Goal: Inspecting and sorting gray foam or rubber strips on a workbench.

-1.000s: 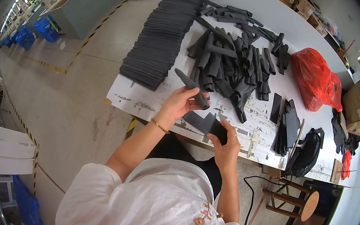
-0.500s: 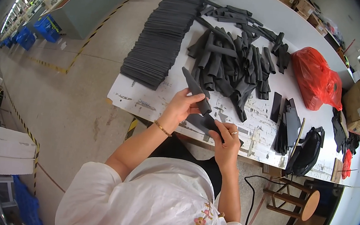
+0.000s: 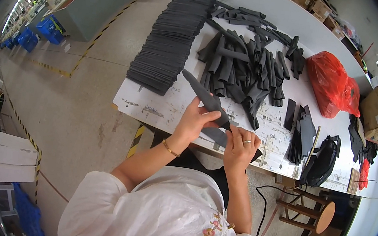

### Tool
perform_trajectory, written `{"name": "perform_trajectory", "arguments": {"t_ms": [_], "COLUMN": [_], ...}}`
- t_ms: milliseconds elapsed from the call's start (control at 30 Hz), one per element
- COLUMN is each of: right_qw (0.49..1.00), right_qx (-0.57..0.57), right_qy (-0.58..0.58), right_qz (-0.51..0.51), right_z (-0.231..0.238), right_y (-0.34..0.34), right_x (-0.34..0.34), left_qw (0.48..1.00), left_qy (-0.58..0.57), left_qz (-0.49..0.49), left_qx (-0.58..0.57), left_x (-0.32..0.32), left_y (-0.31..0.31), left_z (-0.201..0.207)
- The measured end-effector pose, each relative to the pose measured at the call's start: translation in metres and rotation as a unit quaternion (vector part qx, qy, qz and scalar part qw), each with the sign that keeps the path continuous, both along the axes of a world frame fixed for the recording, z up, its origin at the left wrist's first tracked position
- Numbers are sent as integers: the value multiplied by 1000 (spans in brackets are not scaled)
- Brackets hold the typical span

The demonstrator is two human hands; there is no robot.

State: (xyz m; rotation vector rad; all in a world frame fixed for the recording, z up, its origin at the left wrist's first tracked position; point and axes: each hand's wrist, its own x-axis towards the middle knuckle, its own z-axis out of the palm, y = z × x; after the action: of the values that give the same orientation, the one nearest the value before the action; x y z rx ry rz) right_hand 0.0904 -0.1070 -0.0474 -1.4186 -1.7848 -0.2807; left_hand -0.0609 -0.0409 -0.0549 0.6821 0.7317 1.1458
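Over the table's front edge, my left hand [image 3: 194, 122] grips a dark grey fabric tube [image 3: 200, 91], thumb on top and fingers beneath. The tube slants up and left, its far end tapering. My right hand [image 3: 241, 149] is closed at the tube's near end, fingertips pinched together. A black end [image 3: 257, 155] of material sticks out beyond the right hand; whether it is part of the same tube cannot be seen. Below the hands, a flat dark grey strip [image 3: 215, 136] lies at the table edge, partly covered by them.
On the white table [image 3: 152, 109], a long stack of flat dark grey pieces [image 3: 168, 40] stands left. A heap of similar tubes [image 3: 247, 68] lies mid-table. Right are a red plastic bag [image 3: 330, 83], loose dark strips [image 3: 302, 136] and a black bag [image 3: 323, 160]. A wooden stool [image 3: 325, 216] stands below.
The tube has swung lower and shows more of its length. My right hand has come up against its near end, and the two hands are closer together.
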Motion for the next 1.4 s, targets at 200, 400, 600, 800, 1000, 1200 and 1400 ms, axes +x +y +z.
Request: {"name": "perform_trajectory", "arguments": {"t_ms": [200,400,600,800,1000,1200,1400], "right_qw": [996,989,980,977,966,973,979], "right_qx": [-23,-46,-87,-162,-160,-165,-95], "right_qy": [89,128,124,114,141,104,87], "right_qz": [19,54,129,83,145,126,156], "right_z": [-4,-12,-22,-6,-9,-15,0], "right_y": [-4,-7,-9,-21,-8,-15,-11], "right_x": [-17,-29,-13,-3,-9,3,13], "left_qw": [998,980,985,989,979,980,981], "left_qy": [-34,-176,-135,-127,-172,-163,-180], "left_qz": [29,-93,-108,-60,-110,-111,-9], "left_qx": [53,-8,23,37,5,-15,74], "left_x": [3,7,20,-2,22,15,0], "left_y": [-13,-9,-22,-6,-26,-18,2], "left_z": [0,-6,-14,-1,-10,-13,16]}}
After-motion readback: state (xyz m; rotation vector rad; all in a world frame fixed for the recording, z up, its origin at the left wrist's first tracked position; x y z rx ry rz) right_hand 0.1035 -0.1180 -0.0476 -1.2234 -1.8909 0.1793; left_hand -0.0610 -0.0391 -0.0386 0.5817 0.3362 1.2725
